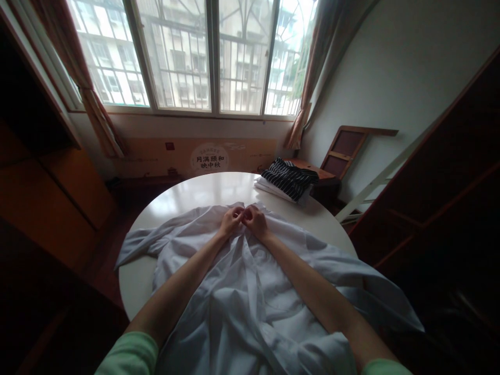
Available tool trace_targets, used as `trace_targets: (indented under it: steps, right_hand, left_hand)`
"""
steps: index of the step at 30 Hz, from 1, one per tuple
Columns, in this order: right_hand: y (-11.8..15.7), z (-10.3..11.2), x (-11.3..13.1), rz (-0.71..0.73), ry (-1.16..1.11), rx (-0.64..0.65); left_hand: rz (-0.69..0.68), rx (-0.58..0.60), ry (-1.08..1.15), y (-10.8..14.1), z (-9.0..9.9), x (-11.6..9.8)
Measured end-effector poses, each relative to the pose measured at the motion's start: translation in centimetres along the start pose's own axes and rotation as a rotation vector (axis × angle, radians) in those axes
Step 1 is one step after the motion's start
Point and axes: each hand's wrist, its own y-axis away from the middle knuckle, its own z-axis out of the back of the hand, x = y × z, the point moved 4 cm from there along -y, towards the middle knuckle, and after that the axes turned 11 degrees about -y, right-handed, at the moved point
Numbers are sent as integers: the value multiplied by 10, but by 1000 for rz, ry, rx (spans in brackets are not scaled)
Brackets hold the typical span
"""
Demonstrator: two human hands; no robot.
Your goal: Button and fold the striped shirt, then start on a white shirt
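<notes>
A pale grey-blue long-sleeved shirt (230, 307) lies spread over a round white table (183, 190), its collar end toward the window and its sleeves reaching out to both sides. At the top of the front opening, my left hand (233, 220) pinches the fabric near the collar. Right beside it, my right hand (255, 221) is closed on the same part of the shirt, fingertips meeting those of the left. What lies between the fingertips, perhaps a button, is too small to make out. The right sleeve hangs past the table edge.
Folded clothes, a black-and-white striped garment (289, 177) on top of white ones, sit at the table's back right. Behind them stand a small wooden table (312, 169) and a wooden frame (344, 148). A printed box panel (156, 156) leans below the window.
</notes>
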Motion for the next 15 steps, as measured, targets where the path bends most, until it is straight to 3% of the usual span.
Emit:
trace_targets:
  steps: [4, 7, 11, 15]
  right_hand:
    - [0, 1, 5, -10, -24, -6]
    - [-4, 10, 4, -107, -2, -22]
    - [-11, 51, -9, -257, 215, 8]
    - [-4, 111, -41, -517, 469, 294]
  left_hand:
    - [-52, -45, -33, 3, -1, -2]
    - [-21, -87, -165, 0, 10, 0]
    - [-44, -76, -496, -10, 60, 0]
    - [54, 142, -811, -9, 122, 11]
